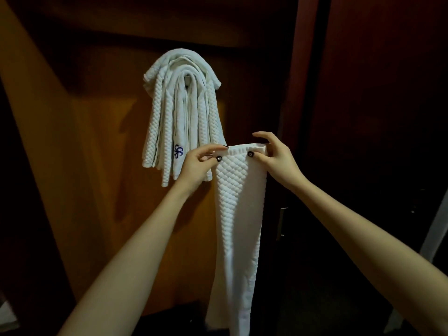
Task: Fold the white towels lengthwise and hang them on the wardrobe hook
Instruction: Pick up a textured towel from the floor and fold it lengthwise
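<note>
A white quilted towel (238, 214), folded into a long narrow strip, hangs straight down in front of me. My left hand (197, 166) pinches its top left corner and my right hand (278, 161) pinches its top right corner. Up and to the left, several folded white towels (179, 112) are draped in a bunch over a hook (187, 80) on the orange-brown wardrobe panel; one bears a blue emblem. The hook itself is almost hidden under them.
The wardrobe panel (84, 141) fills the left and centre. A dark red door edge (300, 69) runs down the right, with a metal handle (282, 221) beside the held towel. The lower corners are dark.
</note>
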The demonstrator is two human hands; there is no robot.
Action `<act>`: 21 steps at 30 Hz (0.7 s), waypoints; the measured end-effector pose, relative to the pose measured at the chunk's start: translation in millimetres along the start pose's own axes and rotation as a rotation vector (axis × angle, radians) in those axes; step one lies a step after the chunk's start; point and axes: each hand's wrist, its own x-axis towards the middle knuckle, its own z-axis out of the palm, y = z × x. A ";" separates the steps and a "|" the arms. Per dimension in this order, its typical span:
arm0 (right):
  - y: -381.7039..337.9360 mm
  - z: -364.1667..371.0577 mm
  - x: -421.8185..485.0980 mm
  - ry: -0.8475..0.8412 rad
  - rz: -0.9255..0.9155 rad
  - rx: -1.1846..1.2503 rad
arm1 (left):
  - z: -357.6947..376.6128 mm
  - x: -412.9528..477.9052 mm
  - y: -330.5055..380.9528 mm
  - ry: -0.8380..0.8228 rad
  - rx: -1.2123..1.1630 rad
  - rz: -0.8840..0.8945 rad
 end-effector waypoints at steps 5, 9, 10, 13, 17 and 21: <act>0.4 5.6 4.0 0.024 0.002 0.009 | 1.0 -7.2 -14.6 -0.088 -0.007 -0.017; -1.9 6.3 10.8 0.098 0.012 0.021 | 6.5 -6.1 -19.2 -0.111 -0.024 0.021; -2.4 5.5 11.5 0.102 0.009 0.026 | 8.6 -4.7 -18.5 -0.106 -0.024 0.029; -5.1 -0.9 12.6 0.077 -0.014 0.040 | 12.1 3.9 -13.1 -0.073 0.004 0.082; -4.5 -14.9 15.7 0.041 -0.020 0.076 | 17.5 11.8 -6.0 -0.093 -0.008 0.081; -2.3 -31.0 15.1 0.058 -0.042 0.084 | 32.0 14.1 -2.3 -0.183 -0.067 -0.026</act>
